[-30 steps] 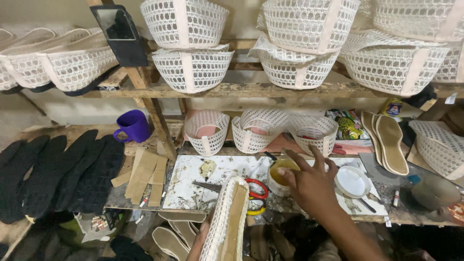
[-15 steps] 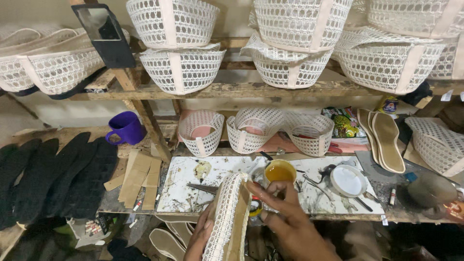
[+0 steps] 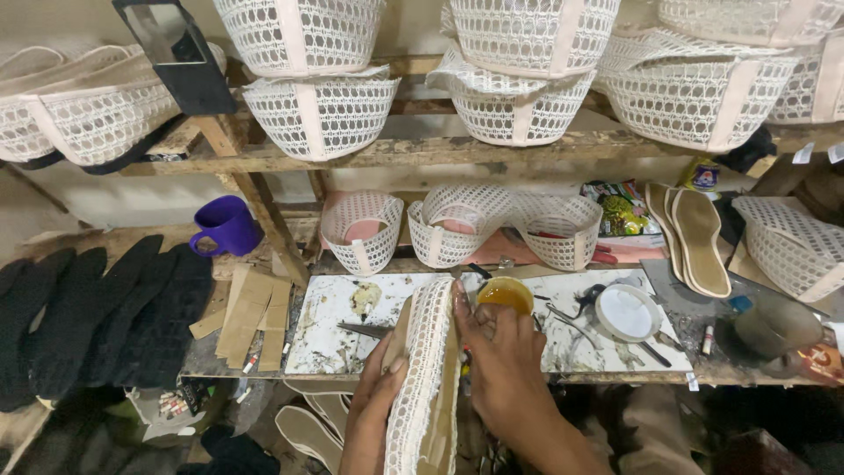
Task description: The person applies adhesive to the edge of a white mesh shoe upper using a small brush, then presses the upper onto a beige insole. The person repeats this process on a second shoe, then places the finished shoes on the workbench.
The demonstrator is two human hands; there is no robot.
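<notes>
A wooden shelf [image 3: 422, 154] runs across the top of the view, loaded with white openwork shoe uppers [image 3: 321, 110] stacked like baskets; a lower row of three smaller uppers [image 3: 448, 230] stands behind the desk [image 3: 211, 352]. On the left lie black soles [image 3: 88, 308], with a purple mug [image 3: 227, 226] just behind them and strips of tan card [image 3: 251, 312] beside them. On the right, two tan insoles [image 3: 694, 237] lean near a white round lid [image 3: 627, 312]. A glue-stained white board [image 3: 330, 321] covers the middle of the desk. In front of it the person holds a white lace shoe upper [image 3: 426, 369] upright on its edge, low in the centre of the view. The left hand [image 3: 374, 409] supports it from the left, thumb pressed on the lace. The right hand [image 3: 505, 361] lies against its right side, fingers together and flat on the material. Just beyond the fingertips sits a small pot of yellow glue [image 3: 505, 295]. The pot is near enough that a careless move of the right hand could likely tip it, and wet glue might smear the lace.
</notes>
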